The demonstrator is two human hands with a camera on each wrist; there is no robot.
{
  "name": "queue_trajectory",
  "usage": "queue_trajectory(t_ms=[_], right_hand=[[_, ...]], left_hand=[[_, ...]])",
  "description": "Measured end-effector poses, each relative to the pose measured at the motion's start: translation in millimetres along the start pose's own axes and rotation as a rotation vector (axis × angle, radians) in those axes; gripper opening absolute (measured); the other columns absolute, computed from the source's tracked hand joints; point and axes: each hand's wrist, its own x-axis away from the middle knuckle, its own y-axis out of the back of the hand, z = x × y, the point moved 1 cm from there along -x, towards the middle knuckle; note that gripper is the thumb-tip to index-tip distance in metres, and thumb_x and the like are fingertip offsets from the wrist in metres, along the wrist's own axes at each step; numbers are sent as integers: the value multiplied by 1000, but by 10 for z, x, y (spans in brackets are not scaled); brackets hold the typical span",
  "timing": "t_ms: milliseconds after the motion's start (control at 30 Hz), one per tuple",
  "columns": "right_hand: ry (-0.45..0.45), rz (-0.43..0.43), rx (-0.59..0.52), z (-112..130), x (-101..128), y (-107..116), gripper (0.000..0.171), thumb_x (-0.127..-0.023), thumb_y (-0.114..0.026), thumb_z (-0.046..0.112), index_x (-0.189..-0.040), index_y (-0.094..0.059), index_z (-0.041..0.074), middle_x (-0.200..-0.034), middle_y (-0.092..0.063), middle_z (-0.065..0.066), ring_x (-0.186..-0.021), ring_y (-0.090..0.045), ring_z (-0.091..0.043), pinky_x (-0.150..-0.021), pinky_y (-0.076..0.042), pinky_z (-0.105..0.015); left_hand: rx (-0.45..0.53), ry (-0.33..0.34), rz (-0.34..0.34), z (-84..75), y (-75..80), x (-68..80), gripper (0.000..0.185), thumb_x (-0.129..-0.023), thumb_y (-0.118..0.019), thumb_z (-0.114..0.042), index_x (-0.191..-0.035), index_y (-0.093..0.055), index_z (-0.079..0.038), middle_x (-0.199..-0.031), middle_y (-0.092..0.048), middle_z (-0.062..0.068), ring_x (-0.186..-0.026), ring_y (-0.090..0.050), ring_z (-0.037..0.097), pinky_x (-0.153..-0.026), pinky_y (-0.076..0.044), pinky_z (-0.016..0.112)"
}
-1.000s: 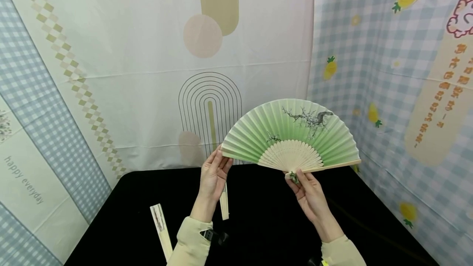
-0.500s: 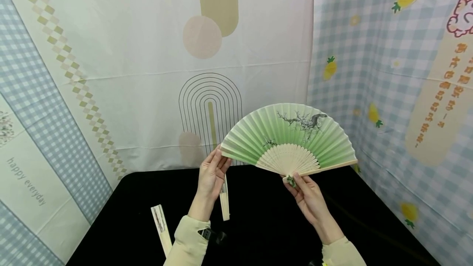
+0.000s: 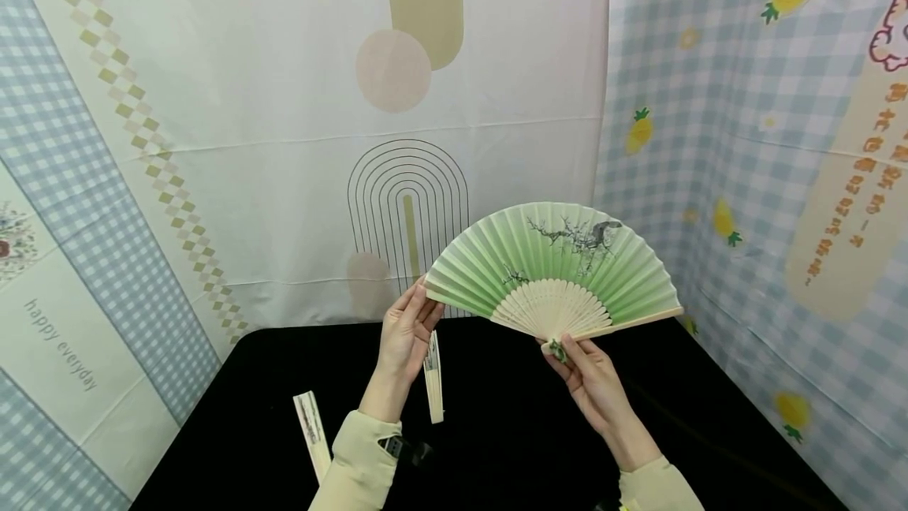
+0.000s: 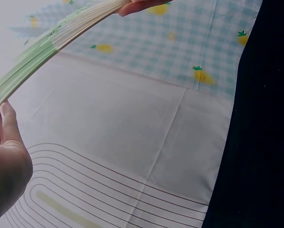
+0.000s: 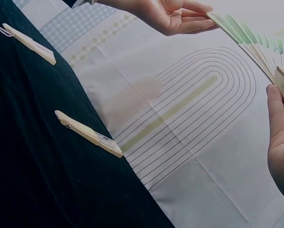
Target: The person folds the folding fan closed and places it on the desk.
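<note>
A green folding fan with a dark branch print is spread wide above the table in the head view. Its left end is pinched between the thumb and fingers of my left hand. At the pivot, beside a small green ornament, my right hand pinches the fan's base. In the left wrist view the fan appears nearly edge-on, the left thumb against its outer rib. The right wrist view has the right hand at the pivot and the left hand at the far end.
Two folded fans lie on the black-covered table: one behind my left wrist, another farther left, partly behind the sleeve. A looped cord hangs from the latter. Patterned cloth walls stand around the table.
The spread fan has dropped slightly and shifted a little left, the right hand moving with it. Both hands keep their hold. The head view has turned a little.
</note>
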Motion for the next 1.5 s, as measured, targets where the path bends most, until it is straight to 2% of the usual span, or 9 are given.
queue_trajectory(t_ms=[233, 567, 867, 1500], right_hand=[[-13, -2, 14, -7, -7, 3, 27, -109, -45, 10, -115, -71, 8, -118, -69, -7, -113, -67, -16, -98, -50, -26], [-1, 20, 52, -17, -13, 8, 29, -109, -44, 8, -120, -71, 9, -120, -68, -6, -115, -66, -16, -98, -50, -27], [-45, -19, 109, -20, 5, 11, 27, -108, -48, 12, -109, -75, 12, -111, -71, -3, -112, -67, -15, -97, -51, -26], [-67, 19, 167, -41, 31, 47, 28, -109, -46, 10, -113, -74, 11, -116, -69, -3, -116, -65, -17, -98, -50, -28]], left_hand=[[-11, 4, -8, -16, -12, -10, 28, -108, -49, -10, -118, -75, -15, -114, -73, 5, -106, -69, 14, -88, -56, 24], [-29, 20, -20, -45, -17, -24, 29, -108, -48, -9, -118, -75, -16, -114, -74, 5, -106, -70, 15, -88, -56, 24], [-33, 35, -35, -54, -10, -27, 27, -107, -51, -10, -118, -74, -15, -114, -74, 7, -105, -70, 16, -87, -56, 24], [-77, 44, -1, -83, 2, -32, 27, -106, -52, -9, -118, -75, -15, -113, -74, 6, -105, -70, 16, -89, -56, 25]])
